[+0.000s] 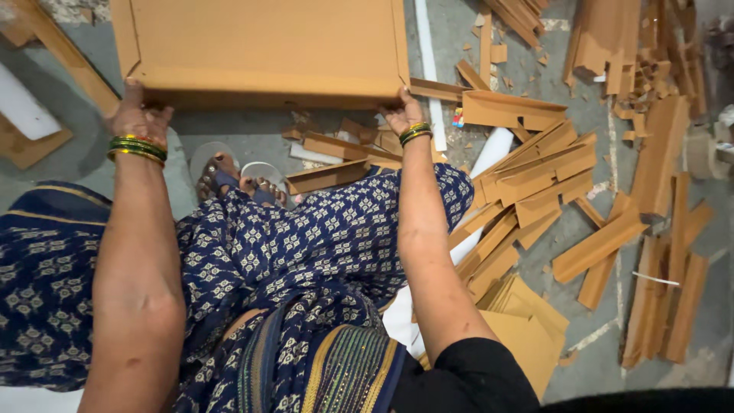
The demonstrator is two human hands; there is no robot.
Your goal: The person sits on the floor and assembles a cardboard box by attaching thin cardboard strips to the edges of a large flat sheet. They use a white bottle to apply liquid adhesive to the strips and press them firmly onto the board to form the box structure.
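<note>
A large flat brown cardboard box (260,42) fills the upper middle of the head view. My left hand (138,115) grips its near left corner and my right hand (401,111) grips its near right corner. Both wrists carry green and gold bangles. The box is lifted above the grey floor, with its near edge just beyond my knees. My lap is covered in dark blue patterned cloth (306,237), and my sandalled feet (233,180) show below the box.
Many folded cardboard corner strips (535,191) lie scattered on the floor to my right. Flat cardboard sheets (527,321) rest by my right hip. More cardboard scraps (627,53) pile up at the upper right. White strips (23,107) lie at left.
</note>
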